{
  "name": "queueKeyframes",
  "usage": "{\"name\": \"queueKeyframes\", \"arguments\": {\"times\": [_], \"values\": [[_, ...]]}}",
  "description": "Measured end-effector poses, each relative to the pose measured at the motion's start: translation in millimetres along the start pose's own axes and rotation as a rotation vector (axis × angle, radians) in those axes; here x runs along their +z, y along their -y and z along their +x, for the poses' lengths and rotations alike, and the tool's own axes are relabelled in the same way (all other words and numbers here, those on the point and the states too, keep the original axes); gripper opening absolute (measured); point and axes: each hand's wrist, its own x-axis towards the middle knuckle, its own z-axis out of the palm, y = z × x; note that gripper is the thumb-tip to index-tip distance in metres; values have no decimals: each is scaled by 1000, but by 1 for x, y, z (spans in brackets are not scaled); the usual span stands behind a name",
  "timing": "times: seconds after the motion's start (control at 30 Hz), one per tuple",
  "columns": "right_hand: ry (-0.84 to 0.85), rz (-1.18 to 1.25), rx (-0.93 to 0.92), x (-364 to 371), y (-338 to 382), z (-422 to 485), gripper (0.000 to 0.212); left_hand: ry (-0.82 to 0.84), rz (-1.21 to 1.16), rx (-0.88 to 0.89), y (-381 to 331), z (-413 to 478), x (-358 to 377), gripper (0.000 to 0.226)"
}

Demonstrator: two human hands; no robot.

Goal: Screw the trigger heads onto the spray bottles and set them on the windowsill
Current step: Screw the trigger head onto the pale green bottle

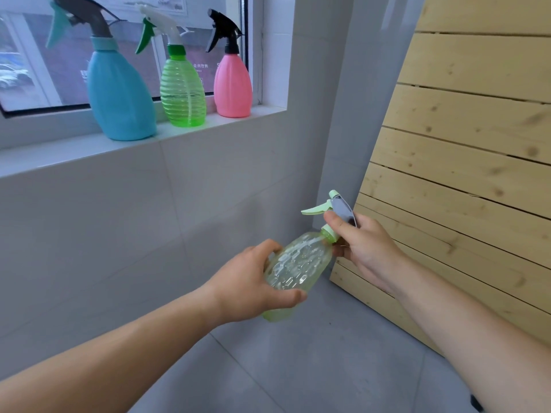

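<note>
Being fitted in the two hands is what is judged to be the last bottle of the set. The trigger head (337,208) is gripped by the right hand (366,245), fingers curled round its neck just above the pale collar (329,234), which is seated on the mouth of the clear green bottle (298,263). Whether the thread is fully tightened cannot be told. The bottle's body is clasped by the left hand (253,284), fingers and thumb wrapped round it. It is held tilted in the air above the floor (298,368), nozzle end up and away. Both forearms are stretched forward.

Further out, three finished bottles are stood upright on the windowsill (74,156): a blue bottle (119,96), a ribbed green bottle (182,90) and a pink bottle (232,87), each with its head on. Any final tightening, and the setting of this fourth one beside them, are judged to be left. A slatted wooden panel (477,144) is seen to the right.
</note>
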Motion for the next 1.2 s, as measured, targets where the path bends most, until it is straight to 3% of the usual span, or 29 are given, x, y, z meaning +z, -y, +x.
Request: {"name": "queueKeyframes", "arguments": {"times": [0.07,0.33,0.4,0.5,0.63,0.73,1.03,1.2], "values": [[61,81,11,-3,3,0,6,-1,-34,-2,-1,0,-2,74],[-4,78,4,-1,3,0,11,-69,130,22,-6,-1,-1,75],[12,176,17,-3,7,-1,10,-2,44,19,-8,-1,-6,65],[65,333,63,-4,12,-4,14,166,-268,-27,-8,-3,-7,47],[150,413,94,0,15,-8,19,202,-470,-54,-2,-5,-2,59],[155,417,72,4,16,-8,17,150,-424,-40,-5,-4,0,48],[-12,392,5,12,14,-6,11,-52,-142,-43,-19,-6,6,50],[-2,399,12,9,15,-8,19,-13,-197,-45,-17,-2,7,51]]}}
